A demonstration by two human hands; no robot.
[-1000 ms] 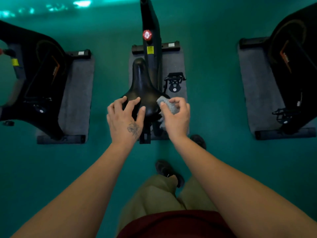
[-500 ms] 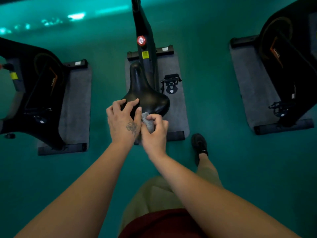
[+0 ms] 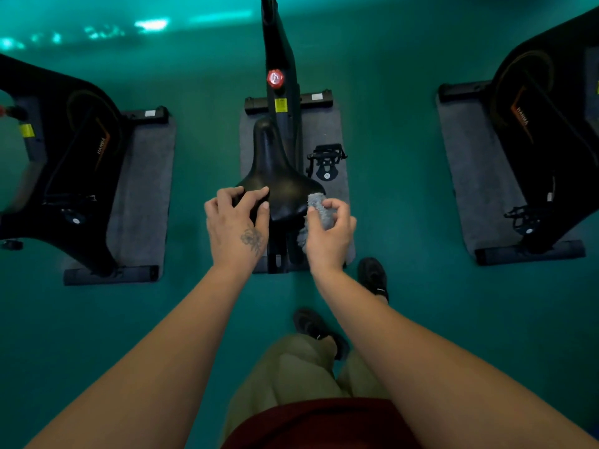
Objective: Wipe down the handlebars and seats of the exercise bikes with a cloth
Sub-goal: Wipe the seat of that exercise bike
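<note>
Teal floor (image 3: 398,163) carries three exercise bikes on grey mats (image 3: 327,131); head view: left hand (image 3: 235,222) rests, fingers curled, on the centre seat (image 3: 278,186) rear left; right hand (image 3: 329,233) pinches the grey cloth (image 3: 319,205) against the seat's rear right edge.

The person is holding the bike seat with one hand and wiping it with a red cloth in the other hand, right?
Almost. The cloth is grey, not red, as the head view shows. The right hand wipes the seat with it while the left hand holds the seat.
</note>
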